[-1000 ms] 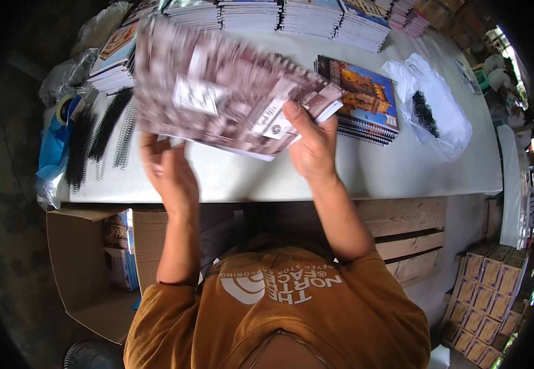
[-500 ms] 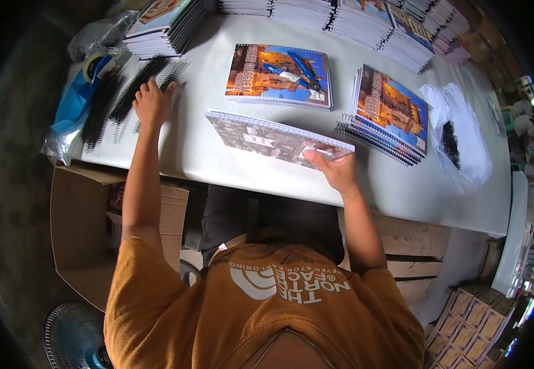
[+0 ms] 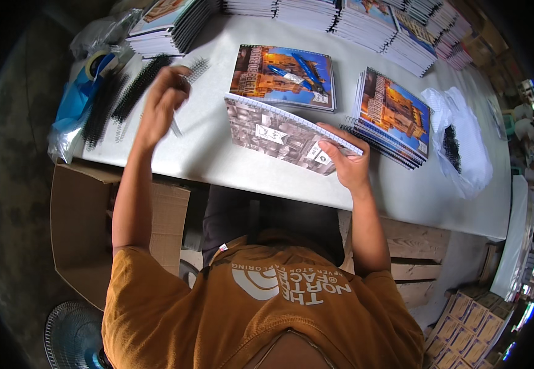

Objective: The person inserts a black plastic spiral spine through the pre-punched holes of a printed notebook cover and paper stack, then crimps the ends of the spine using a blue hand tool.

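My right hand (image 3: pixel 350 161) grips one end of an unbound notebook (image 3: pixel 279 132), thumb on its grey printed cover. The notebook is tilted up, with its punched edge on top. On the left, my left hand (image 3: pixel 167 98) is closed, its fingers curled round a blurred spiral binding coil (image 3: pixel 199 71) that sticks out beyond them. Loose black coils (image 3: pixel 137 89) lie beside that hand. Behind the held notebook rests a stack of colour-covered notebooks (image 3: pixel 251 71), with blue-handled pliers (image 3: pixel 307 71) on top. More spiral notebooks (image 3: pixel 393 117) are piled to the right of my right hand.
Tall notebook stacks (image 3: pixel 304 13) line the table's far side. A white plastic bag (image 3: pixel 473 147) with black coils lies at the right. Blue tape (image 3: pixel 97 64) and clear plastic (image 3: pixel 104 34) sit at the left. An open cardboard box (image 3: pixel 82 227) and a fan (image 3: pixel 73 335) stand below.
My left hand has lifted from the loose coils and moved slightly right, now closed on one coil. My right hand has raised the notebook and shifted it right, showing more of its grey cover.
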A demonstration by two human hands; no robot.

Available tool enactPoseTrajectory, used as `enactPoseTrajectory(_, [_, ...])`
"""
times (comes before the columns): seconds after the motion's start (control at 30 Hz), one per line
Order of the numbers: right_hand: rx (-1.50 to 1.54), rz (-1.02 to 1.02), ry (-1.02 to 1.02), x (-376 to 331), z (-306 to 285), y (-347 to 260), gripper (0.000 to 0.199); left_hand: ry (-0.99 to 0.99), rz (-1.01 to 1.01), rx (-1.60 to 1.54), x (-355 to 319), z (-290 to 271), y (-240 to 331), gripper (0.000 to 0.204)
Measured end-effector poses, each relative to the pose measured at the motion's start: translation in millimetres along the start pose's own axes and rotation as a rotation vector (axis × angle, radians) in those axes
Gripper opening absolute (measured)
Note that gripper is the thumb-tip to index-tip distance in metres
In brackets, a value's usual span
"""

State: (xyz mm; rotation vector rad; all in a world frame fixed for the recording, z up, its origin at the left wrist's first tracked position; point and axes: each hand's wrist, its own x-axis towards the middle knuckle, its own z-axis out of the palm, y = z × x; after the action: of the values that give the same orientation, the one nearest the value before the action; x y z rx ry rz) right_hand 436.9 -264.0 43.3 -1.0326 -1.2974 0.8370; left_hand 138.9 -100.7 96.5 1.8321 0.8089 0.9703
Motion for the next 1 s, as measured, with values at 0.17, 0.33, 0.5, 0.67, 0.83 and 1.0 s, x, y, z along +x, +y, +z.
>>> enactPoseTrajectory(0.17, [0.002,0.027,0.026,-1.0,3.5,-2.0,0.027,-0.109,-0.153,0.064,-27.7,34.7,10.6,0.03])
enactPoseTrajectory(0.33, [-0.05,-0.032,0.0,-1.7,3.4,-3.9,0.026,-0.067,-0.182,0.145,-27.4,36.7,9.4,0.034])
enactPoseTrajectory(0.5, [-0.099,-0.169,-0.048,1.1,2.6,-0.9,0.027,-0.111,-0.441,-0.157,-18.1,32.5,30.1,0.04])
enactPoseTrajectory(0.67, [-0.128,-0.111,0.028,-3.9,9.8,-8.0,0.027,-0.086,-0.384,-0.053,-17.0,30.2,31.0,0.04])
enactPoseTrajectory(0.83, [-0.097,-0.107,0.051,-5.7,9.1,-2.4,0.027,-0.107,-0.382,-0.079,-22.0,32.8,31.0,0.039])
enactPoseTrajectory(1.0, [-0.099,-0.211,-0.06,-0.4,4.2,-1.6,0.027,-0.078,-0.545,-0.219,-14.7,35.2,44.1,0.03])
